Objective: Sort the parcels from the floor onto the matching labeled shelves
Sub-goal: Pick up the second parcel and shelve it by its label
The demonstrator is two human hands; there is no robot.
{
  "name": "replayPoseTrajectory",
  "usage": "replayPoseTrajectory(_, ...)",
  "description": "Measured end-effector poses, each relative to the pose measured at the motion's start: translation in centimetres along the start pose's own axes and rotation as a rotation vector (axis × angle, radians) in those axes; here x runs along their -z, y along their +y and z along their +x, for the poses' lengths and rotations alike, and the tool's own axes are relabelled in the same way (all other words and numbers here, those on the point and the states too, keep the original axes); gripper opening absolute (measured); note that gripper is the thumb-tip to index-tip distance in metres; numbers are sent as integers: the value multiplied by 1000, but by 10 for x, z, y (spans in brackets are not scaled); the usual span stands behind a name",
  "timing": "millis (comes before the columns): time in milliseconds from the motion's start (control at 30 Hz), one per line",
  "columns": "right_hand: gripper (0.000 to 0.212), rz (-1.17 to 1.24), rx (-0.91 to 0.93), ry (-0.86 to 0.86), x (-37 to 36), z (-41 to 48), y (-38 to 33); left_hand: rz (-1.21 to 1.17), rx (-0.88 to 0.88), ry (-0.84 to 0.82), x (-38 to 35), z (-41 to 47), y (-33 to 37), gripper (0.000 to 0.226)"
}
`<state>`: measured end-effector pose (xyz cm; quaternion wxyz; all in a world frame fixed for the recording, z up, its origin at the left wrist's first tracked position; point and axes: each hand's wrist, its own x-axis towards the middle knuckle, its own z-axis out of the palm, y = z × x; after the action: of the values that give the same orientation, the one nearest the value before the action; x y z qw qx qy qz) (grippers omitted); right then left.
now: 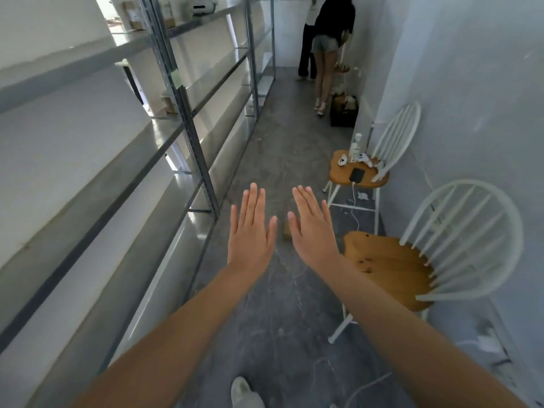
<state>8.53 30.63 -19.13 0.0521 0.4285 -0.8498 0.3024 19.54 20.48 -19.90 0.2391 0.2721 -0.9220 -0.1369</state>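
Partly hidden between flat, spread left hand (pixel 250 231) and right hand (pixel 313 231): parcel (pixel 287 231).

Small brown parcel (pixel 287 230) (floor, beside shelves (pixel 188 125))

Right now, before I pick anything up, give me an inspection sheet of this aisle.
Surface: dark grey mottled concrete floor, bare along the aisle.
Job's things: small brown cardboard parcel on the floor, partly hidden behind the hands; grey metal shelving on the left with a few parcels on its upper levels.
Clutter: two white spindle-back chairs with wooden seats; the far chair holds a black phone, a white bottle and white controllers.
Grippers: left hand and right hand open, flat, empty.
Cables: white cable hanging from the phone.
Surroundings: another person at the aisle's far end.
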Motion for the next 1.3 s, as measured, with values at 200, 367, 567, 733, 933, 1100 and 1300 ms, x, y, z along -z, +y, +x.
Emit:
replayPoseTrajectory(200,54,-43,-73,-5,-17,49,26,-30,-43,-25,-35,57,-12,62)
replayPoseTrajectory(367,54,-87,-119,-29,-37,103,36,-62,-86,-54,-57,120,-35,62)
replayPoseTrajectory(567,54,-91,-148,-16,-66,178,39,-108,-110,-79,-77,195,-71,63)
replayPoseTrajectory(733,54,-89,-178,-22,-86,224,44,-118,-153,-101,-95,243,-97,64)
replayPoseTrajectory(933,54,-108,-222,-23,-104,266,62,-123,-160,-109,-123,281,-115,65)
replayPoseTrajectory(1100,54,-107,-256,-34,-120,293,83,-126,-150,-149,-144,309,-124,65)
replayPoseTrajectory(1300,54,-95,-260,-86,-137,333,113,-124,-120,-158,-168,351,-124,63)
